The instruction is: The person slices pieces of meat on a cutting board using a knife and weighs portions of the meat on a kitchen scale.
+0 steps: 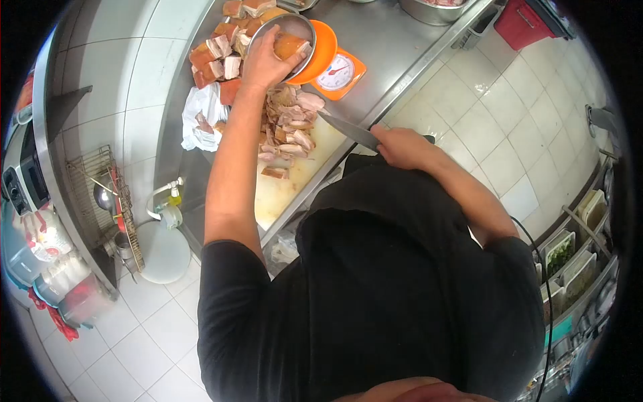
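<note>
My left hand (264, 65) reaches into a metal bowl (303, 23), its fingers and thumb around a brown-skinned piece of pork (289, 46). The bowl sits on the orange pan (326, 51) of a kitchen scale (337, 73) with a round white dial. In my right hand (403, 148) is a knife (349, 130), its blade pointing left toward the cutting board (271, 194). On the board lie a heap of sliced pork (289, 127) and a separate small slice (275, 173). Chunks of pork (213, 59) are piled left of the bowl.
A white plastic bag (201, 120) lies left of the board. The steel counter's front edge (395, 100) runs diagonally beside my body. Another metal bowl (432, 9) stands at the far end, near a red bin (522, 23). A wire rack (100, 194) hangs at left.
</note>
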